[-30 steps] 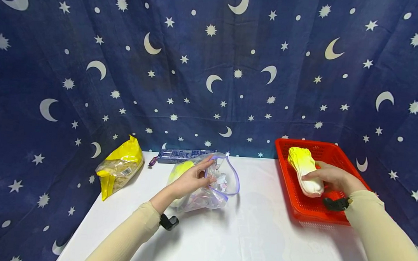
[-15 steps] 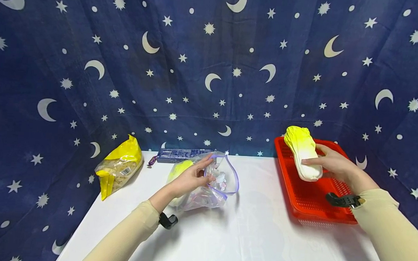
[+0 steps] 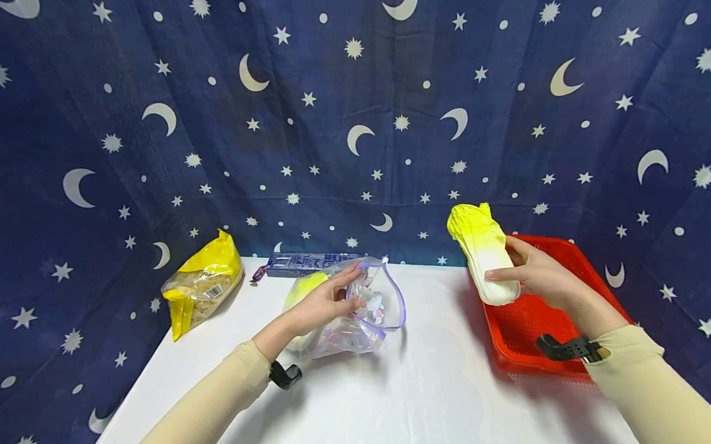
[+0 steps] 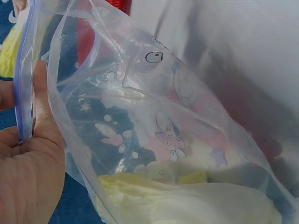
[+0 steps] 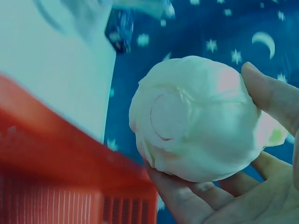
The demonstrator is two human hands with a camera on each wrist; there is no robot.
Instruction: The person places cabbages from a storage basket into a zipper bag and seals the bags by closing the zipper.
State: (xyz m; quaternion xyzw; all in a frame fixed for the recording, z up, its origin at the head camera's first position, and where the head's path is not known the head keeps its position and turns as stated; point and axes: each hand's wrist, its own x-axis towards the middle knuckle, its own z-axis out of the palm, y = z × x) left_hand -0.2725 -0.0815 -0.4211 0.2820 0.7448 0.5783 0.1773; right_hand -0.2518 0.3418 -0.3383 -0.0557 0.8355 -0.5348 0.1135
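My right hand [image 3: 540,273] grips a napa cabbage [image 3: 484,254], yellow at the leafy top and white at the base. It is held in the air over the left side of a red basket [image 3: 531,362]. In the right wrist view the round white base of the cabbage [image 5: 187,116] faces the camera, thumb on one side and fingers below. My left hand [image 3: 322,306] pinches the rim of a clear zip bag [image 3: 350,338] with a purple edge, its mouth spread toward the right. Inside the bag lies another yellow-white cabbage [image 4: 187,203], seen through the printed plastic.
A yellow bag with a clear window [image 3: 204,285] stands at the table's left edge. Behind the zip bag lie a blue box [image 3: 306,264] and a small purple-wrapped piece [image 3: 259,274]. A dark blue curtain [image 3: 360,116] with moons and stars hangs behind the white table [image 3: 443,398].
My right hand has lifted the cabbage up out of the red basket and carried it left past the basket's rim. My left hand stays in place on the zip bag.
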